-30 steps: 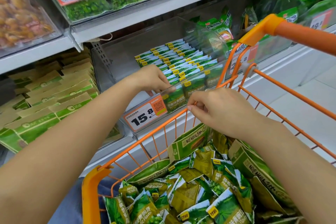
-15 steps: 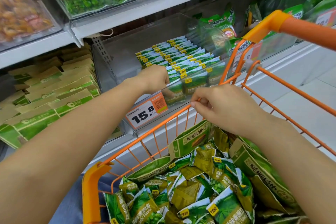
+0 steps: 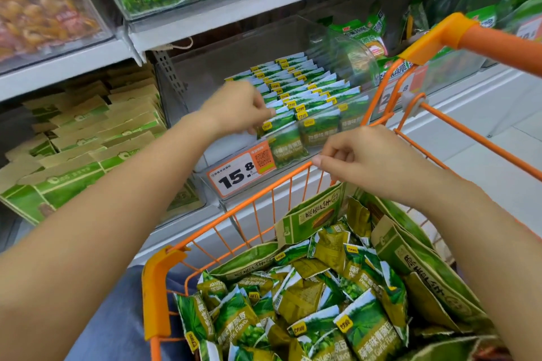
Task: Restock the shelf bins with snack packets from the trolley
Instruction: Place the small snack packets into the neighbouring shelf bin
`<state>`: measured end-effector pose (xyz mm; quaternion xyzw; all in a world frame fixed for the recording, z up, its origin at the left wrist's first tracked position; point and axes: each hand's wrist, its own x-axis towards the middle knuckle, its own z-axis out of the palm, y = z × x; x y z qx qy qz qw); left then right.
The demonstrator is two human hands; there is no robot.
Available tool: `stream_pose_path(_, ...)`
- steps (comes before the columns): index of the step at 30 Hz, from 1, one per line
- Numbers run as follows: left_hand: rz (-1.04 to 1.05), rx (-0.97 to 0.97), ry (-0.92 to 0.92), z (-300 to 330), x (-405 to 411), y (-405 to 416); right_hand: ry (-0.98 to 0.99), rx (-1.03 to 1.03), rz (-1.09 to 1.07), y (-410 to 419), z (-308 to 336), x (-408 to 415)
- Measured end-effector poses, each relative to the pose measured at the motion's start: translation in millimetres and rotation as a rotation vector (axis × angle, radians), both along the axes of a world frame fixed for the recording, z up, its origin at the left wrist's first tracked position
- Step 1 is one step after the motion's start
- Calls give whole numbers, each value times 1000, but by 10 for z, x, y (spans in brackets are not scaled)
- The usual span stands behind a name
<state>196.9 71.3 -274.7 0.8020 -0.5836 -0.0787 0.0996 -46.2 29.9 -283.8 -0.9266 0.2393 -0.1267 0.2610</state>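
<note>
Reaching into a clear plastic shelf bin [image 3: 205, 73], the left hand [image 3: 234, 110] has its fingers curled at the front row of green garlic-flavour pea packets [image 3: 305, 88] standing inside; blur hides whether it grips one. To its right and nearer the person, the right hand [image 3: 366, 160] rests with curled fingers on the front rim of the orange trolley [image 3: 252, 196], apparently holding nothing. Below both hands, loose green snack packets [image 3: 293, 308] fill the trolley. An orange 15.8 price tag [image 3: 242, 168] sits on the bin front between the hands

bin [image 3: 187, 102] left half open | packet rows [image 3: 305, 91] fill right | trolley rim [image 3: 264, 187] below front
</note>
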Motion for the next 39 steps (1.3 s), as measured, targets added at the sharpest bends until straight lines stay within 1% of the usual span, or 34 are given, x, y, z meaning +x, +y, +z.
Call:
stream_pose_path(1,22,-133,-23,79,-58,118,23,97,27,2,0,3)
stream_pose_path(3,9,-357,45,201,-281,434,129,246,102,16,-43,3)
stream_pose_path(4,-24,-426,102,216,-422,618,203,286,143,27,-80,6)
stream_pose_path(5,-70,-451,146,200,-555,806,282,313,181,40,-129,11)
stream_pose_path(6,-129,-430,187,155,-684,990,368,329,219,64,-179,23)
stream_pose_path(7,-182,-349,240,88,-799,1152,462,332,260,105,-224,39)
stream_pose_path(9,-257,-49,310,-136,-931,1360,661,303,364,242,-316,98)
stream_pose_path(10,-286,99,284,-276,-955,1414,749,283,416,330,-379,130)
stream_pose_path(11,-308,207,227,-411,-961,1451,815,255,460,416,-453,160)
stream_pose_path(13,-315,301,135,-576,-947,1483,874,178,510,547,-616,194)
stream_pose_path(14,-309,304,117,-606,-938,1486,889,153,519,587,-698,197)
stream_pose_path(16,-292,255,142,-613,-943,1487,926,165,526,615,-817,189)
stream_pose_path(18,-290,214,140,-618,-947,1486,887,207,527,608,-864,187)
stream_pose_path(21,-303,206,104,-629,-943,1501,721,277,515,586,-852,215)
stream_pose_path(23,-287,206,165,-618,-926,1498,609,301,484,543,-767,243)
stream_pose_path(24,-277,203,218,-602,-925,1496,553,307,465,515,-696,252)
stream_pose_path(26,-237,174,383,-564,-924,1501,421,369,413,432,-524,246)
stream_pose_path(29,-167,89,662,-483,-938,1520,144,591,285,336,-247,178)
stream_pose_path(31,-137,20,717,-469,-960,1519,-18,709,236,331,-126,145)
stream_pose_path(33,-67,-68,808,-432,-993,1508,-138,766,211,351,-99,147)
stream_pose_path(36,45,-104,1062,-329,-1023,1501,-245,774,208,360,-109,153)
stream_pose_path(39,70,-124,1160,-271,-1038,1514,-205,744,273,355,-145,159)
